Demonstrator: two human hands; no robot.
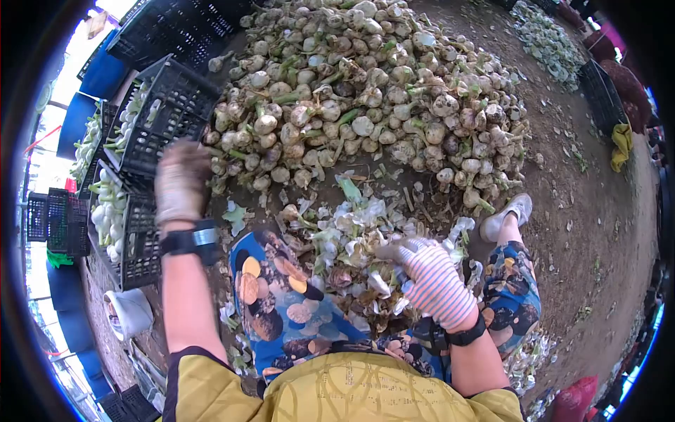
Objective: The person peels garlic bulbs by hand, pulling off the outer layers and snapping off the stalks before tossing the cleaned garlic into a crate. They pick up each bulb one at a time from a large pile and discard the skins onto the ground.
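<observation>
Garlic bulbs [373, 105] lie heaped beyond and just beside the blurred left hand [184, 179], whose grip I cannot tell, and beyond the half-curled right hand [430, 273], its hold likewise unclear, while a hasty leftward swing could jolt the black crate [181, 102] near the left hand, spilling its white garlic [131, 116].

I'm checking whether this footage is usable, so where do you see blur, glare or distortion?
Head view throughout: fisheye distortion within dark borders; glare washes out parts of the left edge; left hand blurred; right hand clearer, its stripes readable; garlic heap fairly sharp.
</observation>
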